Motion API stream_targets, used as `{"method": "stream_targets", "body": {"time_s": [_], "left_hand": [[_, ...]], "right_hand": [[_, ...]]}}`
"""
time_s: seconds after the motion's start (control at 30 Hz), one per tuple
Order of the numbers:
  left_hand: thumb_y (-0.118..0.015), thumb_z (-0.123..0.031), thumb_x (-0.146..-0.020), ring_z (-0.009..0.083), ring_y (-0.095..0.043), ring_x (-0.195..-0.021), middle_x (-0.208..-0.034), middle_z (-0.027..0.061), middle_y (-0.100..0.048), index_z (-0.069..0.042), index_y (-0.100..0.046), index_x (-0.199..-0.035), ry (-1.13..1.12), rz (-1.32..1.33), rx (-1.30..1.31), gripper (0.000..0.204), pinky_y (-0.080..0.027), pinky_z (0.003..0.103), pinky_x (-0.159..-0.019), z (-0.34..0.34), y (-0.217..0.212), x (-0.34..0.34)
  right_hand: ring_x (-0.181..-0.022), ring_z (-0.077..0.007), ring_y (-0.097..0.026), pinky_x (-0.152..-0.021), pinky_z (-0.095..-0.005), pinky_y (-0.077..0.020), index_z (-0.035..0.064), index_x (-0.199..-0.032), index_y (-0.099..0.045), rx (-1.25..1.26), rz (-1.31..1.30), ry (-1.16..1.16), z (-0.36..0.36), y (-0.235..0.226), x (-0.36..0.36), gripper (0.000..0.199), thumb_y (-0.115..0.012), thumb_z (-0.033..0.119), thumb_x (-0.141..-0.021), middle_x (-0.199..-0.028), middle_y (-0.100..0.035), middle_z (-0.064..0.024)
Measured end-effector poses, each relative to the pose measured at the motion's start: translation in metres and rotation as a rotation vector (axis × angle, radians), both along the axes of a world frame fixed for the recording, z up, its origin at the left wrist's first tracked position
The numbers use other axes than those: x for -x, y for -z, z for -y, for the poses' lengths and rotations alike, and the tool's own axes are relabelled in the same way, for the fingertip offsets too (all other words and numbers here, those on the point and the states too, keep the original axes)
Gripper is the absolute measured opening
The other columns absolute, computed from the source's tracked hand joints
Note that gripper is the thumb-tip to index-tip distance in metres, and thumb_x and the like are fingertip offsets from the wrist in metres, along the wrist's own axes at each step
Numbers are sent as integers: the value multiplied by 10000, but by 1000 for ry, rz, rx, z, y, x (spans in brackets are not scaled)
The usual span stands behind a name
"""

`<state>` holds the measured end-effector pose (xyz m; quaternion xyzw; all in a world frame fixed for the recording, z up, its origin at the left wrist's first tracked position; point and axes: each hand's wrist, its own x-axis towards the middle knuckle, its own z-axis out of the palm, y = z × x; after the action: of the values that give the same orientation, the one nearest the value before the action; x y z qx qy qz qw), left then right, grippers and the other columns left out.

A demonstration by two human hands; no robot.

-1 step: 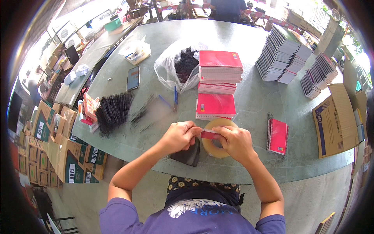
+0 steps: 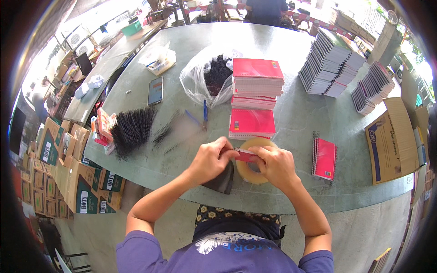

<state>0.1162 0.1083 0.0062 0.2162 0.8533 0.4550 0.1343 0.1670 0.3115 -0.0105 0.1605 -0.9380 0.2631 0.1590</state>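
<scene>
Pinching from both sides, the left hand (image 2: 210,159) and the right hand (image 2: 275,164) meet just below the middle of the frame over a roll of clear packing tape (image 2: 249,169) that lies on the grey-green tabletop (image 2: 182,59). Between the fingertips sits a small red tape cutter (image 2: 246,156), and each grip is closed on one end of it, the left thumb and forefinger on its left end, the right fingers curled over its right end and partly hiding the roll. A dark flat piece (image 2: 223,181) lies under the left wrist, touching the tape roll's left edge. Just above the hands rests a single red-covered notebook (image 2: 251,123), and behind it, toward the upper middle, stands a tall stack of red notebooks (image 2: 257,77). Left of that stack a clear plastic bag (image 2: 195,82) holds black spiral bindings, with blue-handled scissors (image 2: 204,116) below it. More black binding coils (image 2: 133,129) lie loose at the left edge, near a dark phone (image 2: 155,90). One red spiral notebook (image 2: 324,158) lies alone to the right of the hands, well apart. Grey-edged notebook stacks (image 2: 332,61) fill the upper right, and an open cardboard box (image 2: 392,141) sits at the right edge.
</scene>
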Motion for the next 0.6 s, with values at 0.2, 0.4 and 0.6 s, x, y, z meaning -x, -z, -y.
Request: {"method": "stream_targets", "body": {"time_s": [0.2,0.4,0.6], "left_hand": [[-704,-228,-785,312,-576,-845,-1036,128,-542,-47,-525,-1071,-23,-956,73,383,-476,398,-690,14,1,-9],[-735,-209,-747,366,-550,-950,-1053,180,-557,-78,-497,-1216,-96,-435,256,542,-452,441,-826,47,83,-44],[-678,-48,-750,326,-554,-926,-1018,156,-561,-102,-526,-1224,109,-259,118,500,-444,398,-856,46,12,-42]], "right_hand": [[-762,-195,-661,-674,-296,-504,109,-961,-686,208,158,15,-23,-12,-5,223,-703,124,-738,-867,-688,-86],[-808,-69,-575,-733,-234,-457,22,-974,-688,921,377,-91,-36,48,-1,207,-732,75,-779,-867,-678,-7],[-836,-85,-603,-789,-240,-480,3,-1002,-680,1137,346,-48,-34,47,8,245,-740,76,-775,-924,-682,-33]]}}
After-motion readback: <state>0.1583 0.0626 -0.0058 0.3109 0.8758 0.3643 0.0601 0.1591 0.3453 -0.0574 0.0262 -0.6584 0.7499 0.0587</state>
